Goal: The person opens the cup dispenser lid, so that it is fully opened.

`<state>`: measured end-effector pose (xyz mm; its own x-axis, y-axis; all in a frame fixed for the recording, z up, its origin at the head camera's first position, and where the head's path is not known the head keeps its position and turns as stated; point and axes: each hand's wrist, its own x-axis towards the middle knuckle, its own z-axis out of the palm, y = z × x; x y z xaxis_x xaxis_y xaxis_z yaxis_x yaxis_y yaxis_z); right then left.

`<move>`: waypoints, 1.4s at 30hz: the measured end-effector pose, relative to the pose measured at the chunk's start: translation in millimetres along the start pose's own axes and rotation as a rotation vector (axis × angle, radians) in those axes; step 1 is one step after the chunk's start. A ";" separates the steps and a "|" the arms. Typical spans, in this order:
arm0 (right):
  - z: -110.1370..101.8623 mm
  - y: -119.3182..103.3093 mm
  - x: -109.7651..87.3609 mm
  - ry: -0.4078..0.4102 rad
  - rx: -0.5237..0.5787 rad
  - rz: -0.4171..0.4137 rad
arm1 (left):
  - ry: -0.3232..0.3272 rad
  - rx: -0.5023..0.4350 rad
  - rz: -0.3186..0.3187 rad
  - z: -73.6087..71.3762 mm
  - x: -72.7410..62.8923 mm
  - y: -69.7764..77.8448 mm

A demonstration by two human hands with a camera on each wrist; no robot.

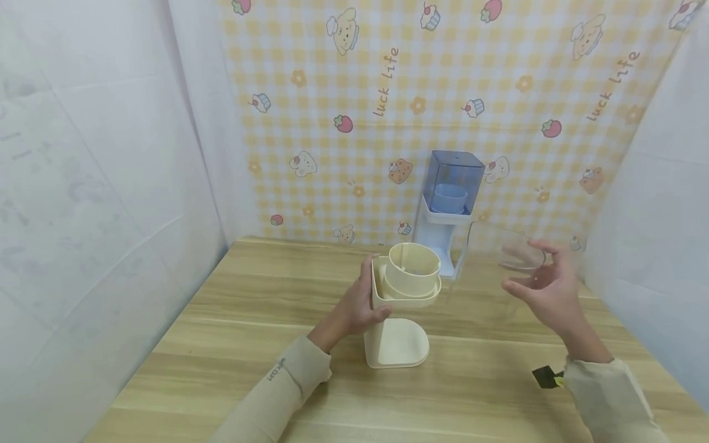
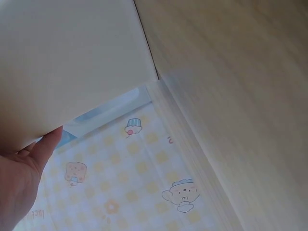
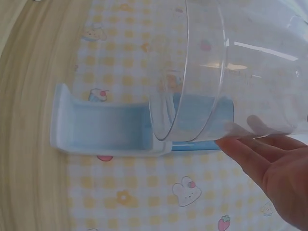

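Observation:
A cream dispenser stand [image 1: 375,341] stands upright on the table, with a round collar [image 1: 412,284] on its upper tray and a flat rounded foot below. My left hand [image 1: 360,303] grips the tray's left side, fingers behind and thumb in front. In the left wrist view a broad pale surface [image 2: 72,62] fills the upper left, above the left hand [image 2: 21,183]. My right hand [image 1: 554,292] holds a clear plastic container [image 1: 484,261] off the table, to the right of the stand. In the right wrist view the container's open rim points left, and fingers press its underside.
Behind the stand, a white dispenser with a blue see-through top [image 1: 455,175] stands by the checked cloth [image 1: 310,123]. A small black object with a yellow-green part [image 1: 545,376] lies near the right sleeve. White curtains [image 1: 111,123] flank the wooden table [image 1: 232,357].

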<state>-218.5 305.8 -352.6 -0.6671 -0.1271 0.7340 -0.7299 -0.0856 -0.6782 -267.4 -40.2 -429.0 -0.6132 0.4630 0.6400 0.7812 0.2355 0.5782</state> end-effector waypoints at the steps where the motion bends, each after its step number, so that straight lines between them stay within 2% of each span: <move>1: -1.9 2.3 -0.7 -0.018 0.008 -0.007 | 0.000 -0.001 0.003 0.0 0.0 -0.1; 5: -9.0 11.4 -3.5 -0.084 0.049 -0.019 | -0.006 -0.014 0.013 0.7 0.3 -2.1; 17: -20.5 29.5 -10.0 -0.130 0.062 0.106 | 0.000 -0.013 0.006 -0.2 -0.8 -2.9; 21: -25.1 38.8 -13.7 -0.164 0.013 0.162 | 0.003 -0.015 0.010 -0.2 -1.5 -4.1; 30: -39.5 54.9 -27.0 -0.143 -0.223 0.316 | -0.009 -0.030 0.016 1.2 1.5 -4.2; 37: -44.3 63.4 -29.8 -0.183 -0.215 0.346 | -0.009 -0.047 0.001 0.2 0.4 -2.6; 42: -47.1 68.2 -32.0 -0.172 -0.213 0.365 | -0.011 -0.035 -0.004 0.5 0.9 -3.1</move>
<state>-254.0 350.6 -420.7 -0.8652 -0.2750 0.4193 -0.4778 0.1984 -0.8558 -270.3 -40.1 -430.5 -0.6148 0.4716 0.6321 0.7740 0.2072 0.5983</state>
